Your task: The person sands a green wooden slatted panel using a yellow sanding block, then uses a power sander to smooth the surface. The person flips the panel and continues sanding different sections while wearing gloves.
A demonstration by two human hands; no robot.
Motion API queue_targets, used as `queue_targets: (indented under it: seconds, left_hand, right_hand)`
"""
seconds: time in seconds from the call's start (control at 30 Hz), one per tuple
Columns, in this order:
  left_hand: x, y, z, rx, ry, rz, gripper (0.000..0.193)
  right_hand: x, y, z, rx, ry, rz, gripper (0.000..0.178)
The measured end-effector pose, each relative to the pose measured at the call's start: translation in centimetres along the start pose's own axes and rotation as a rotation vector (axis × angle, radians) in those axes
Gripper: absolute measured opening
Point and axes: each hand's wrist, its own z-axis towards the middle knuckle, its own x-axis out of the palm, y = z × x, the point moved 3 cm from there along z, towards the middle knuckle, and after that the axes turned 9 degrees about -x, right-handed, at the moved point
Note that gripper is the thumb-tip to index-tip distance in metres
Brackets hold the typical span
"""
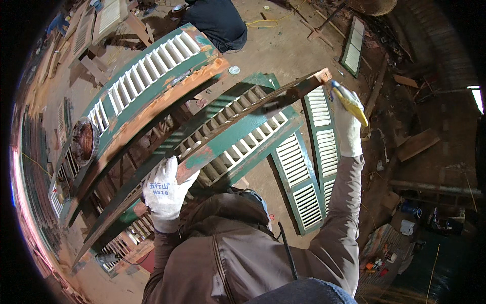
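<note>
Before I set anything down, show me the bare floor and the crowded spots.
Bare floor lies above the overlapping shutters, between the dark-clothed person and upper-right shutter; another patch lies left of the left sleeve. Crowded: around the left hand, among those overlapping shutters.

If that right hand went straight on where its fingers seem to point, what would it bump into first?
Probably the pale end of the long wooden piece, just up-left of the right hand. Depth is unclear, so it might slip past.
</note>
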Motion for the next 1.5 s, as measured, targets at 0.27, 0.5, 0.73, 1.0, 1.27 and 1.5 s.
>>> queue_targets:
  seconds: [0.27,0.5,0.73,1.0,1.27,1.5]
  left_hand:
    - [0.4,0.2,-0.3,0.018,-0.024,-0.016,0.060]
    - [0.2,0.4,-0.5,-0.002,-0.008,0.015,0.061]
    - [0.6,0.2,-0.4,0.043,-0.015,-0.016,0.060]
    - [-0.2,0.0,-0.1,-0.050,0.069,-0.015,0.061]
    - [0.3,-0.2,-0.5,-0.006,0.008,-0.010,0.063]
    - [-0.2,-0.1,-0.6,0.009,-0.022,0.000,0.061]
  right_hand:
    - [1.1,0.5,0.6,-0.119,0.067,-0.192,0.033]
    - [0.8,2.2,0.4,0.030,-0.051,0.109,0.021]
    - [1.0,-1.8,0.9,-0.017,-0.011,-0.160,0.024]
    - [0.1,2.9,0.6,-0.069,0.038,-0.022,0.023]
    - [1.3,-0.4,-0.1,-0.132,0.041,-0.179,0.022]
    - [0.1,-1.7,0.2,0.077,-0.102,-0.004,0.021]
